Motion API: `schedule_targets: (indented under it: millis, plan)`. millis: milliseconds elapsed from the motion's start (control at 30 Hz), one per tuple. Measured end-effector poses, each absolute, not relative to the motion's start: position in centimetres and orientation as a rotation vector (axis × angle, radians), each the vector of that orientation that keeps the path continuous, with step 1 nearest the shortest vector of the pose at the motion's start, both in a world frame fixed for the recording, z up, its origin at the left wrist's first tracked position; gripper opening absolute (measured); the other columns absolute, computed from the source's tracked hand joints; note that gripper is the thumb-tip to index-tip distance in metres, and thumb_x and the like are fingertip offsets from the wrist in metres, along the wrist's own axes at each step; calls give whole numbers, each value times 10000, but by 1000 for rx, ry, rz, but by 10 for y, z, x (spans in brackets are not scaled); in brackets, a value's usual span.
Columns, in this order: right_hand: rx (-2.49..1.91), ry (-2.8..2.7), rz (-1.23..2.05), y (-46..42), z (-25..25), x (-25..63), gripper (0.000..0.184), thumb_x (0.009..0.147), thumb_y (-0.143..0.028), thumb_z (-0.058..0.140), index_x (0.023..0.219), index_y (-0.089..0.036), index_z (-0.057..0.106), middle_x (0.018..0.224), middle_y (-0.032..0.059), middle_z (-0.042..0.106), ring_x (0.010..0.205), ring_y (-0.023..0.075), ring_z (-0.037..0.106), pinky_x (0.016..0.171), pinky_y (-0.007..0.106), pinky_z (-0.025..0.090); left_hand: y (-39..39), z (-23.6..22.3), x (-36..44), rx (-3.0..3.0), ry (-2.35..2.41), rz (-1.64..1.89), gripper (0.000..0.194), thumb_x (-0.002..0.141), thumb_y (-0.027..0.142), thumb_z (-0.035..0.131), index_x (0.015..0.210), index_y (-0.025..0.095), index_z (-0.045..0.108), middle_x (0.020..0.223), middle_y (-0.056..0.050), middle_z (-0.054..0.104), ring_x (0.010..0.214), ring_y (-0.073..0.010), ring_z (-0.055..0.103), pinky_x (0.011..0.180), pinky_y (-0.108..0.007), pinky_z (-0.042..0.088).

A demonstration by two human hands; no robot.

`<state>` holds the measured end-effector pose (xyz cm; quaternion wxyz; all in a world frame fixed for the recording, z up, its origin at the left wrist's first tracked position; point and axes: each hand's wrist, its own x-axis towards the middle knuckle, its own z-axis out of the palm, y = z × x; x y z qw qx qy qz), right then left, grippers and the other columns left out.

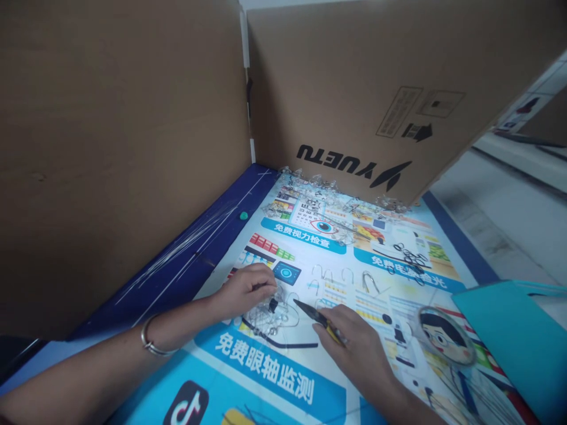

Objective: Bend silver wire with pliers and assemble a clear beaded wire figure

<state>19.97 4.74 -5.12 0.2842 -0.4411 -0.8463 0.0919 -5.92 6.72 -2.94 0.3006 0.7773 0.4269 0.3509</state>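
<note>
My left hand point(248, 289) is closed, thumb against fingers, on a piece of clear beads and thin wire point(270, 321). The piece hangs below the fingertips over the printed sheet, and its exact shape is hard to make out. In my right hand point(354, 339) is a pair of pliers point(309, 309) with dark pointed jaws and yellow-and-black handles. Their tip points left toward the beaded piece, a short gap away from my left fingers. Just beyond the pliers lie several bent U-shaped wires point(326, 275).
Cardboard panels point(124, 118) stand at the left and back. Clear beaded pieces point(319, 182) line the back edge. Black wire bits point(410, 257) lie at right, long straight wires point(186, 236) at left, near a small green object point(243, 216). A teal bag point(514, 336) sits at right.
</note>
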Motion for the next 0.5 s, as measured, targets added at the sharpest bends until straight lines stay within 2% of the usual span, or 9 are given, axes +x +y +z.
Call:
schedule_targets:
  millis: [200, 500]
  plan:
    - [-1212, -2296, 266, 46, -50, 199, 219, 839, -330, 509, 957, -191, 632, 852, 64, 647, 770, 180, 614, 650, 278, 511, 68, -26, -59, 2201, 1088, 798, 153, 867, 246, 509, 832, 204, 653, 845, -20, 667, 864, -170, 561, 832, -312, 375]
    - [-1217, -2319, 264, 45, -48, 198, 194, 838, -316, 508, 945, -206, 627, 848, 56, 638, 768, 177, 606, 640, 265, 501, 68, -32, -59, 2231, 1187, 770, 189, 884, 258, 477, 905, 202, 656, 876, -30, 657, 882, -183, 542, 828, -314, 367]
